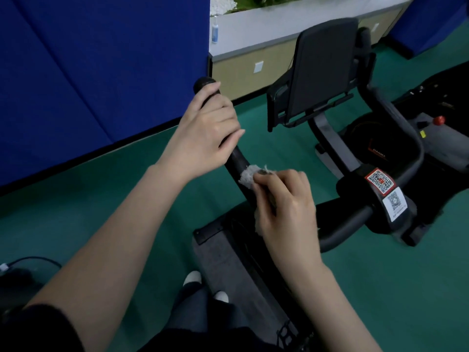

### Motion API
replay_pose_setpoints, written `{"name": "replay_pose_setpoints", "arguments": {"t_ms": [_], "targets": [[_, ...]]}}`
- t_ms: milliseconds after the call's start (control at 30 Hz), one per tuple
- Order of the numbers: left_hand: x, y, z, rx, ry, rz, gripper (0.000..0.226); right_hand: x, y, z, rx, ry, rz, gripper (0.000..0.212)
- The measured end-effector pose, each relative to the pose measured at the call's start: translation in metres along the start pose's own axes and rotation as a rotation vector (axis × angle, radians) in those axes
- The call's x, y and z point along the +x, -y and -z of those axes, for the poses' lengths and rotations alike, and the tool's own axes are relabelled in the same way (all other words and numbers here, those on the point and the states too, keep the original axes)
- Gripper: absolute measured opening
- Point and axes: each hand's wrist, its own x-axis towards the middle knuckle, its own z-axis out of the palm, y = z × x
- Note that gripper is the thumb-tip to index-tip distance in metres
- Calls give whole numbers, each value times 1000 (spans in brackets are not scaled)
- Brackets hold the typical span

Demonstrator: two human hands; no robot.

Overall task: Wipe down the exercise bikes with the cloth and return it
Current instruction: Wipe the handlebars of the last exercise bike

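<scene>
A black exercise bike (396, 153) stands in front of me, its screen (324, 64) turned away. My left hand (205, 133) is wrapped around the upper part of the left handlebar (236, 158), near its rounded end. Just below, my right hand (284, 201) presses a small pale grey cloth (247, 175) against the same bar. Most of the cloth is hidden under my fingers. QR code stickers (380, 180) sit on the handlebar's centre clamp.
Blue padded panels (88, 72) line the left side. A white counter (266, 24) with a small bottle (215, 31) runs along the back. Green floor (380, 288) surrounds the bike. My feet (193, 278) stand beside the bike's base (223, 250). A cable (30, 261) lies at the lower left.
</scene>
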Motion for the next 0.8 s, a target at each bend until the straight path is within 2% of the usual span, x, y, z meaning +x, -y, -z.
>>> {"name": "replay_pose_setpoints", "arguments": {"t_ms": [333,467,667,800], "targets": [[1,7,-4,5,-20,-58,27,-14,3,1,-15,-82,-69,11],[1,13,-8,39,-39,-120,30,-28,15,6,115,-242,-182,17],[2,26,-9,-16,-58,-237,31,-59,71,-24,423,-460,-557,11],[1,31,-11,-57,-52,-290,31,-69,92,-66,649,-571,-1066,11]]}}
